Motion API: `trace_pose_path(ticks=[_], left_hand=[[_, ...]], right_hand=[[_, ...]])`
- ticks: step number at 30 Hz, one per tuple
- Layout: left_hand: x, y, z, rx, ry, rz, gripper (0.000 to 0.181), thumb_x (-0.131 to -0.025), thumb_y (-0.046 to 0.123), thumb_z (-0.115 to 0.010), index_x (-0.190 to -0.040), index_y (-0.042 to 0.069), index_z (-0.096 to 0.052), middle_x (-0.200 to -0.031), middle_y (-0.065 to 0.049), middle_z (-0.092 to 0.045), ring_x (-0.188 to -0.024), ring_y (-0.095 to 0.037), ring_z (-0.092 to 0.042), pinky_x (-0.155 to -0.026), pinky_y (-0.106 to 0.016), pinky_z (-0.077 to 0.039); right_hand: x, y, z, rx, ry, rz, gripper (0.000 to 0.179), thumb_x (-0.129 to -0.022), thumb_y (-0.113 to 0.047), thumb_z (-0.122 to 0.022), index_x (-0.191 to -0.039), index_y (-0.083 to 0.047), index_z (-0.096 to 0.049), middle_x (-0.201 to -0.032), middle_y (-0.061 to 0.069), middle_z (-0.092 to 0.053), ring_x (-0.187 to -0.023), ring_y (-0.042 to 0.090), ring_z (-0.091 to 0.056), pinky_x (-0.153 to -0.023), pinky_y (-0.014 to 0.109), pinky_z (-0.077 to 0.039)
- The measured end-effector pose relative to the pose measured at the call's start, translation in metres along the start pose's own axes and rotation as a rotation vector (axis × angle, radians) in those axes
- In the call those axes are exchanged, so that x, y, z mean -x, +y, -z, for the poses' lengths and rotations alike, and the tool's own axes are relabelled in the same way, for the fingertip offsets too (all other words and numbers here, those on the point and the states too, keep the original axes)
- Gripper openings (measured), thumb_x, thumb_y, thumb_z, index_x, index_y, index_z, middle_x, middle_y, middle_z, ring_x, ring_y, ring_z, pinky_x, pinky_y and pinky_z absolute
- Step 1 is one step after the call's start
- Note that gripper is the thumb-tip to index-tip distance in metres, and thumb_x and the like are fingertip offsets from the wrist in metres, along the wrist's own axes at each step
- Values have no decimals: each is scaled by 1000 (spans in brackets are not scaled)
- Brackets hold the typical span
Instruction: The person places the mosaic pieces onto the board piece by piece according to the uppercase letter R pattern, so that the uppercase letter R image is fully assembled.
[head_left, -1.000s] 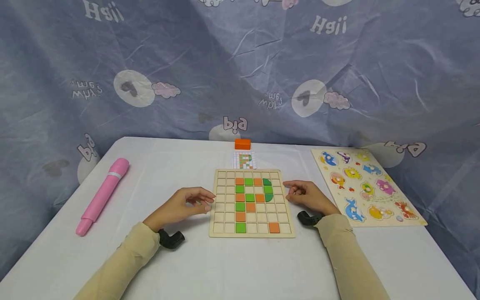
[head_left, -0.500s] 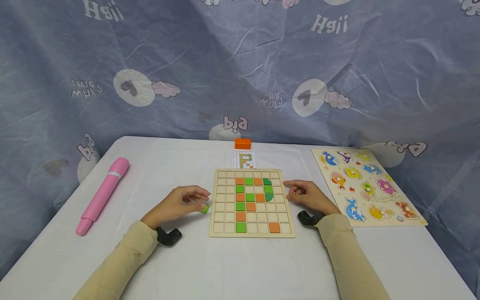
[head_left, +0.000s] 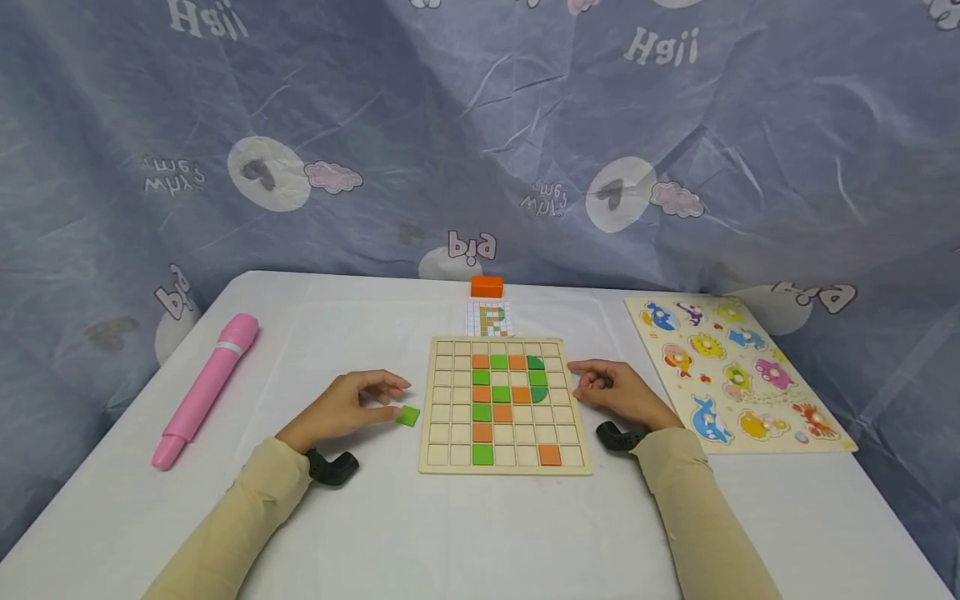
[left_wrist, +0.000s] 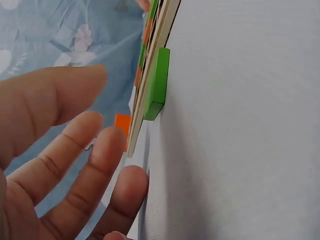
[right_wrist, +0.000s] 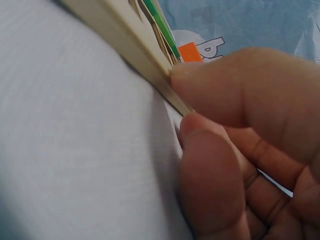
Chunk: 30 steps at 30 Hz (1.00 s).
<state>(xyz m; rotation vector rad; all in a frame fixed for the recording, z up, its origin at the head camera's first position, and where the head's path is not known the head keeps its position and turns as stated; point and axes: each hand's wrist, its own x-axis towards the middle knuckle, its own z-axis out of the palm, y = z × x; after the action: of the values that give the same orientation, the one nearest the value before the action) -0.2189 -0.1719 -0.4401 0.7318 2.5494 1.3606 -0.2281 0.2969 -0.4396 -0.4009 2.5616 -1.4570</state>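
In the head view a square green tile (head_left: 408, 416) lies flat on the white table, left of a wooden grid board (head_left: 424, 433). My left hand (head_left: 352, 408) is just left of it, thumb tip close by. The left wrist view shows the green tile (left_wrist: 159, 82) apart from the left hand (left_wrist: 75, 195), whose fingers are loosely spread with nothing between them. At the board's right edge is my right hand (head_left: 618, 392); in the right wrist view its thumb (right_wrist: 210, 90) touches the rim (right_wrist: 135, 50). Orange and green tiles fill several cells of the grid.
Behind the board lie a small pattern card (head_left: 489, 318) and an orange block (head_left: 487, 287). A pink stick-shaped object (head_left: 206, 392) rests at the left. On the right sits an animal peg puzzle (head_left: 731, 375). A grey-blue patterned cloth (head_left: 480, 150) hangs behind the table.
My left hand has drawn back leftward from the board's edge, and the green tile, hidden at first, now shows free beside its thumb. The right hand keeps its place.
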Motion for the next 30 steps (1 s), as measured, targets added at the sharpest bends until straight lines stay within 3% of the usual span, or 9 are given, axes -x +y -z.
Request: trace_pose_path(ticks=[9, 14, 21, 30], left_hand=[[1, -7, 0, -101, -16, -25, 41, -86, 15, -92, -124, 6, -79, -123, -3, -77, -105, -18, -63, -96, -32, -51], [2, -7, -2, -126, -31, -11, 41, -84, 18, -94, -122, 10, -81, -119, 1, -74, -113, -18, -63, -101, -35, -51], [2, -8, -4, -167, -32, -18, 32, -85, 16, -93, -115, 12, -84, -106, 4, -71, -91, -13, -56, -85, -28, -49], [3, -10, -3, -156, -25, -35, 26, -86, 14, -91, -111, 12, -84, -100, 7, -71, -88, -12, -55, -82, -27, -48]], right_hand=[[-1, 1, 1, 3, 1, 0, 48, -98, -1, -75, -141, 14, -61, -95, 9, -64, -76, 8, -53, -67, 20, -45], [-1, 2, 1, 1, -1, 0, 47, -99, -1, -75, -141, 14, -61, -95, 8, -64, -76, 8, -53, -67, 20, -45], [-2, 3, 2, 5, 0, 1, 48, -98, -2, -75, -141, 14, -61, -95, 8, -64, -76, 8, -53, -68, 20, -45], [-2, 3, 1, -1, -3, 2, 48, -98, -1, -75, -141, 15, -60, -95, 7, -64, -76, 8, -53, -68, 20, -45]])
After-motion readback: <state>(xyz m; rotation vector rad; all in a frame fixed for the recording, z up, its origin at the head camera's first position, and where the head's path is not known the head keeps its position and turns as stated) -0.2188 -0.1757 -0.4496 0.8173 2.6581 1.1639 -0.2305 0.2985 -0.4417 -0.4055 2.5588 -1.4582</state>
